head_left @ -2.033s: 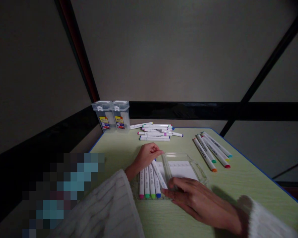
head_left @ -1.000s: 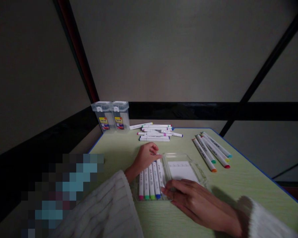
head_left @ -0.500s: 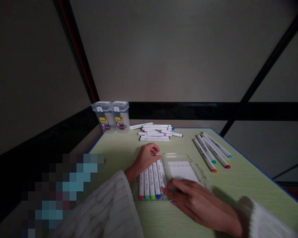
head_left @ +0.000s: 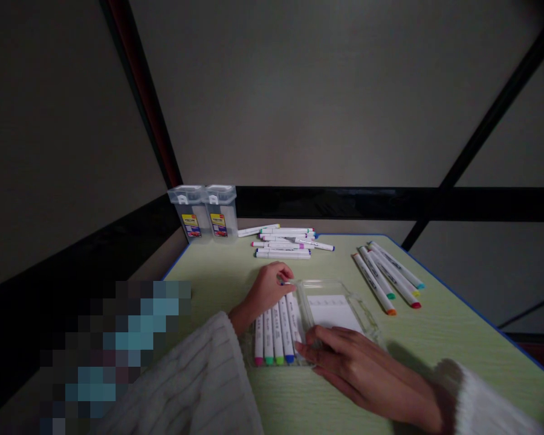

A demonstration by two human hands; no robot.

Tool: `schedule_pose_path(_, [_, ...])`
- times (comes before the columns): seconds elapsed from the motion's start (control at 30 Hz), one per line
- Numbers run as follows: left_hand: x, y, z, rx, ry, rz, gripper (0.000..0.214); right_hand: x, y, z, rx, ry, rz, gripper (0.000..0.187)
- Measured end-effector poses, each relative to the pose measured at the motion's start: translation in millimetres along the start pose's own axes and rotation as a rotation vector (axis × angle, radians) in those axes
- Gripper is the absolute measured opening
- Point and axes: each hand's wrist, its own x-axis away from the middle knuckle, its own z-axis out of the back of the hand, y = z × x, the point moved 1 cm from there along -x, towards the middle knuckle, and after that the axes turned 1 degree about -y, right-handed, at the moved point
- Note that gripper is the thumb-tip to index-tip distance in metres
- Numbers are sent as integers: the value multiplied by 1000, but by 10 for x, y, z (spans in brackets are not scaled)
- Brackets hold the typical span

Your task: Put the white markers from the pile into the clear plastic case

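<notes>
A clear plastic case (head_left: 329, 283) lies opened flat on the table, a white card (head_left: 333, 311) showing in its right half. White markers (head_left: 274, 335) with pink, green, lime and blue ends lie side by side in its left half. At the right of that row is another white marker (head_left: 294, 314), its lower end covered by my right fingertips. My left hand (head_left: 267, 287) curls over the upper end of the row, thumb and fingers closed at that marker's top. My right hand (head_left: 356, 368) reaches across the case's lower edge, its fingers together on the marker's lower end.
Two upright clear boxes (head_left: 220, 220) with lids stand at the back left. A loose pile of white markers (head_left: 283, 244) lies beside them. Several markers with coloured ends (head_left: 383, 275) lie on the right. Walls border the table (head_left: 462, 344) behind.
Almost nothing differs. The view has shifted very slightly, and both hands stay at the same marker in the case.
</notes>
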Motion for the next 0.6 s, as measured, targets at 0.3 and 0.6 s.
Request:
schedule_pose_path(0.3, [9, 16, 4, -16, -6, -9, 14, 8, 2, -14, 1, 32, -14, 30])
schedule_pose_path(0.6, [13, 25, -2, -44, -26, -9, 13, 19, 6, -28, 44, 37, 8, 33])
